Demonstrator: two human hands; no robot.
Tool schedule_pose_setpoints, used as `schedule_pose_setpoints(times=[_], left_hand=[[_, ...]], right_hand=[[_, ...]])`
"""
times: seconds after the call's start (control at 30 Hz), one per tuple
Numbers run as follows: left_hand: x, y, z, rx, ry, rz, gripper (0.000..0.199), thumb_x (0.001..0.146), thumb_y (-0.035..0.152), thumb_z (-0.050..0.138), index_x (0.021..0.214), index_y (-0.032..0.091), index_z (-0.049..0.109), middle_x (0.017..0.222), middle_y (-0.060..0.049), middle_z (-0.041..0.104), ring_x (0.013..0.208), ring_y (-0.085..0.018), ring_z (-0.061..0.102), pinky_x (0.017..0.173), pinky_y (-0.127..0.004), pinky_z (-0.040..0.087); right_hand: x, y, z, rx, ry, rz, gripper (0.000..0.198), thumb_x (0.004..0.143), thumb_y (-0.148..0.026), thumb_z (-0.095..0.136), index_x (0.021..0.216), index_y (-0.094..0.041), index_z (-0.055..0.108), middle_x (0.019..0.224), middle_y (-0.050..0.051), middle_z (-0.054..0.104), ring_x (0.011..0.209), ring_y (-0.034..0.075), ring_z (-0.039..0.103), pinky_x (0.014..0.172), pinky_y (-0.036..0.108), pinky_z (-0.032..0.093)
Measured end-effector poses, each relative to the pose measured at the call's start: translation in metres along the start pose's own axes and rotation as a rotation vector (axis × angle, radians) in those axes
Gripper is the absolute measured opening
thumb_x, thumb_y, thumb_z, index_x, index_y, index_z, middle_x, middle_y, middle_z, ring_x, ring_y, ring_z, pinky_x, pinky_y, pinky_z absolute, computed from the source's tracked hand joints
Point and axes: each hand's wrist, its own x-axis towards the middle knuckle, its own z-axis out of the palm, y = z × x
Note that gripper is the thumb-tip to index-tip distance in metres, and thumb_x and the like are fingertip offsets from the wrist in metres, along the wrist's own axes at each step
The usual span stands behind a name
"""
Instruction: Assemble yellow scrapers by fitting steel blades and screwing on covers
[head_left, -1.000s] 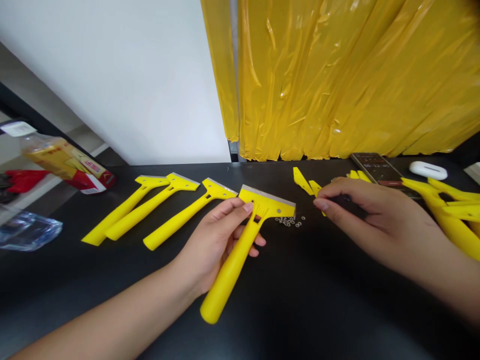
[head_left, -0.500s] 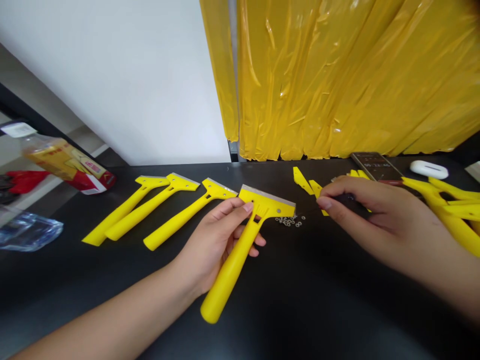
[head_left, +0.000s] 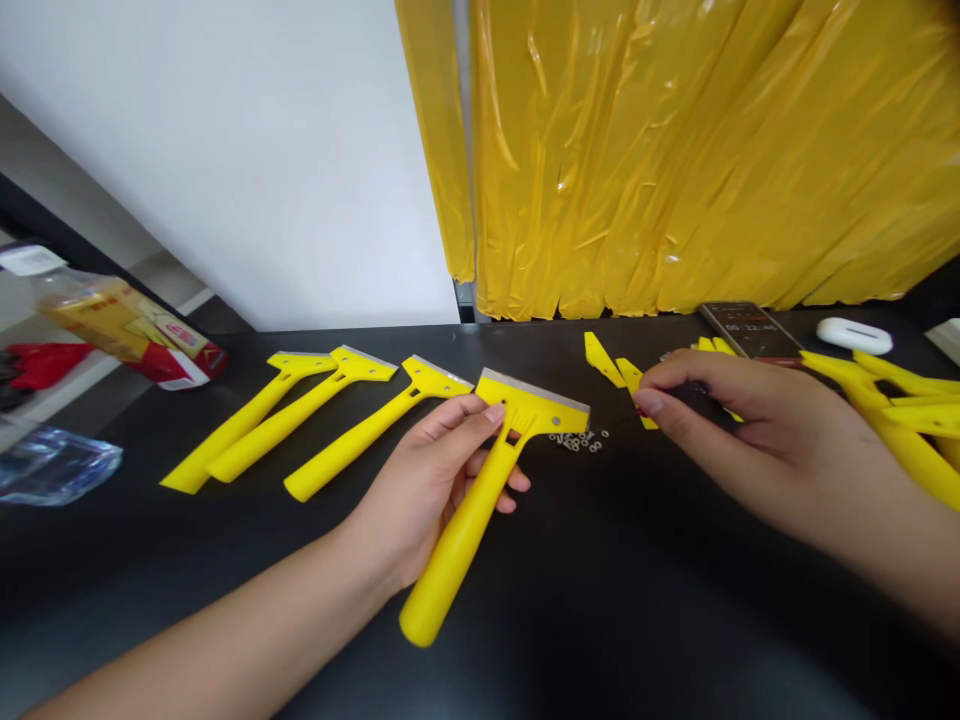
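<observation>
My left hand (head_left: 450,460) is closed on a yellow scraper (head_left: 469,535), its thumb pressed on the head near an open hole. A metal blade edge runs along the top of the head, and one screw shows at its right end. My right hand (head_left: 750,420) is in a pinch, thumb against forefinger; whatever lies between the fingertips is too small to make out. Just behind those fingertips lie small yellow plates (head_left: 604,360) on the table. A little heap of metal nuts or washers (head_left: 577,441) sits beside the scraper head.
Several yellow scrapers (head_left: 352,440) lie at the left. More yellow handles (head_left: 885,400) are piled at the right. A phone (head_left: 742,328) with a timer and a white case (head_left: 855,335) stand at the back. A drink bottle (head_left: 135,320) and a clear blue pack (head_left: 60,465) are far left.
Almost nothing differs. The whole view has shifted very slightly, and both hands keep the same grip and place.
</observation>
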Motion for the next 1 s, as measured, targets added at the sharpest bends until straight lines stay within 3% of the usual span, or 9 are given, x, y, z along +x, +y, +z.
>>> schedule_pose_setpoints(times=[0.4,0.8,1.0], left_hand=[[-0.001,0.000,-0.001,0.030,0.005,-0.022,0.021,0.097,0.032,0.084,0.098,0.021,0.066,0.089,0.000,0.073,0.065,-0.017,0.077,0.052,-0.023,0.063],[-0.003,-0.002,-0.001,0.168,-0.056,-0.052,0.019,0.097,0.031,0.082,0.098,0.018,0.068,0.086,-0.002,0.070,0.068,-0.016,0.073,0.053,-0.023,0.062],[-0.005,-0.004,0.001,0.174,-0.165,-0.161,0.017,0.101,0.032,0.076,0.102,0.017,0.069,0.078,-0.004,0.071,0.066,-0.017,0.073,0.055,-0.024,0.064]], right_hand=[[-0.001,-0.007,-0.010,-0.011,0.117,0.016,0.016,0.106,-0.042,0.067,0.099,-0.029,0.073,0.089,-0.002,0.077,0.075,0.017,0.069,0.068,0.031,0.049],[-0.013,-0.022,-0.007,0.055,0.333,0.152,0.015,0.103,-0.044,0.072,0.099,-0.032,0.078,0.088,-0.003,0.077,0.079,0.015,0.067,0.070,0.032,0.047],[-0.017,-0.027,0.000,0.226,0.292,0.131,0.008,0.103,-0.040,0.073,0.102,-0.033,0.077,0.096,-0.003,0.079,0.084,0.015,0.070,0.072,0.027,0.054]])
